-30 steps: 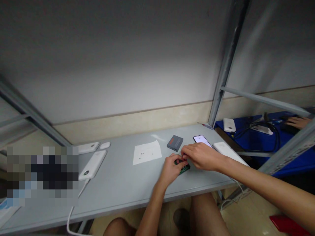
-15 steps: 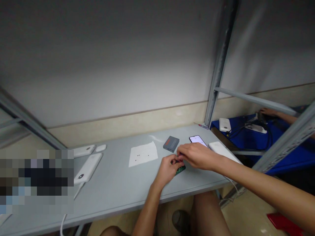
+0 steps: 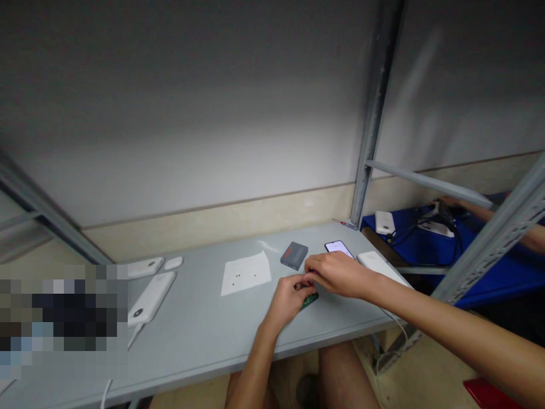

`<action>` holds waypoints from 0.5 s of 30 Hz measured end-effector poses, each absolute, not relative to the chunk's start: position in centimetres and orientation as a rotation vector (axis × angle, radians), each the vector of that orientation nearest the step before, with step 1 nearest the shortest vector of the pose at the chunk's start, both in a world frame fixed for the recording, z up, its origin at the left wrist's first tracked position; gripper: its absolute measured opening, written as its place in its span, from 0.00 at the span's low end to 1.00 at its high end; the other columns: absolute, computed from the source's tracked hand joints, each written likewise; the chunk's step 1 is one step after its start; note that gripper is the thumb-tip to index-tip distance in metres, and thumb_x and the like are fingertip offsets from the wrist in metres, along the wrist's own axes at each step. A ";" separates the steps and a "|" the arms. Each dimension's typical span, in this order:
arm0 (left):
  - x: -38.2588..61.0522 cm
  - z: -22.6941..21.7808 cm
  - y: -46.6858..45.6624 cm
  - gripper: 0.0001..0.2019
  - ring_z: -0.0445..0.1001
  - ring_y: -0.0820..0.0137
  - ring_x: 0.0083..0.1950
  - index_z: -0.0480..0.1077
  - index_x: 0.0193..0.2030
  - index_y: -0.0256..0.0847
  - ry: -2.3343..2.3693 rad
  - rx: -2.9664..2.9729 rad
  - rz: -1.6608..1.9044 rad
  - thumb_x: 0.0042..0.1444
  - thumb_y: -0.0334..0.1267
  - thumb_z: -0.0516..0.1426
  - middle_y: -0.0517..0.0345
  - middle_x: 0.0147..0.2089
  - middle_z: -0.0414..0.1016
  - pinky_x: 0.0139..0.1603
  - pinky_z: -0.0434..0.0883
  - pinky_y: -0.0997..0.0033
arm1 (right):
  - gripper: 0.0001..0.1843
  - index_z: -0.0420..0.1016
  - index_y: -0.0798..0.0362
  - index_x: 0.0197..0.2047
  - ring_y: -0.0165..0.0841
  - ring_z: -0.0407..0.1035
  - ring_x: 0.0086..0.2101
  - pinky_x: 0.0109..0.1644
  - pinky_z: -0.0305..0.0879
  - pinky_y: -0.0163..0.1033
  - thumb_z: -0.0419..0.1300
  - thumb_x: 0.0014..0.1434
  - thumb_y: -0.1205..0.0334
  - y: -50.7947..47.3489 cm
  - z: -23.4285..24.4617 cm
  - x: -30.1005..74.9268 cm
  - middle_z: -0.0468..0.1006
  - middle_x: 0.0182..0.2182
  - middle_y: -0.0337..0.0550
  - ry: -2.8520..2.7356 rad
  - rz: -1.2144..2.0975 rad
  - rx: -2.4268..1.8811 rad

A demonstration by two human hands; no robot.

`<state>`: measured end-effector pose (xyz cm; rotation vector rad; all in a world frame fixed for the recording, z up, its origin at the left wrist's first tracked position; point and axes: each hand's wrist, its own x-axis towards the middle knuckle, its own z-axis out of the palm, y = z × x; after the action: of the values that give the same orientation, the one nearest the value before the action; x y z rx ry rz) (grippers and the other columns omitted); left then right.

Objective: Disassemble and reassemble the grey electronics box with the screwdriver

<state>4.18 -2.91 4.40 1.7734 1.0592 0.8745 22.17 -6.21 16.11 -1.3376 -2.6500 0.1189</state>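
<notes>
A small green circuit board [image 3: 309,301] is gripped by my left hand [image 3: 286,302], with the thumb and fingers closed along its upper part. My right hand [image 3: 336,274] is closed in a pinch at the board's far edge, its fingertips meeting those of the left. Whatever sits between the right fingertips is hidden. Just beyond both hands lies a flat grey case [image 3: 294,255] with orange marking. To the left, a white sheet of paper [image 3: 251,270] bears several small dark bits that look like screws.
A lit phone [image 3: 339,247] and a white power bank [image 3: 377,264] lie behind my right hand. A thin screwdriver-like tool [image 3: 346,224] rests near the metal post [image 3: 371,119]. More white devices [image 3: 153,295] are at left. Another person's arm reaches over a blue surface [image 3: 409,250] at right.
The camera view has tilted slightly, shifting the whole table a little downward and left. My hands keep nearly the same pose on the circuit board.
</notes>
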 end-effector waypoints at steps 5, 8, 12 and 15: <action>4.1 4.0 -2.9 0.09 0.59 0.74 0.27 0.78 0.30 0.37 1.086 1.751 0.893 0.52 0.41 0.64 0.65 0.22 0.62 0.29 0.55 0.71 | 0.09 0.77 0.53 0.44 0.39 0.77 0.44 0.43 0.61 0.38 0.56 0.66 0.70 -6.0 16.1 22.6 0.82 0.42 0.47 -2.708 0.189 -1.166; 3.8 3.9 -3.0 0.10 0.63 0.72 0.29 0.80 0.31 0.37 1.039 1.797 0.889 0.56 0.42 0.62 0.62 0.25 0.68 0.32 0.58 0.70 | 0.11 0.77 0.51 0.48 0.39 0.77 0.46 0.45 0.61 0.39 0.57 0.66 0.71 -6.3 16.3 22.9 0.83 0.43 0.45 -2.737 0.231 -1.070; 3.7 3.9 -3.1 0.13 0.60 0.72 0.28 0.79 0.29 0.37 1.074 1.820 0.891 0.57 0.45 0.62 0.62 0.23 0.66 0.31 0.57 0.70 | 0.14 0.74 0.53 0.55 0.43 0.77 0.45 0.44 0.62 0.40 0.57 0.70 0.57 -6.7 16.5 22.6 0.82 0.47 0.50 -2.651 0.153 -1.229; 3.8 3.7 -3.3 0.11 0.59 0.73 0.27 0.79 0.30 0.38 1.115 1.802 0.917 0.55 0.44 0.64 0.64 0.23 0.64 0.30 0.55 0.70 | 0.14 0.75 0.55 0.48 0.42 0.77 0.41 0.41 0.61 0.40 0.51 0.74 0.56 -6.8 16.3 22.2 0.82 0.43 0.51 -2.643 0.098 -1.384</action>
<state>3.84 -3.28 3.71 1.8024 1.1148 0.9169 22.15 -6.79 16.31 -1.3837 -2.6428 0.0981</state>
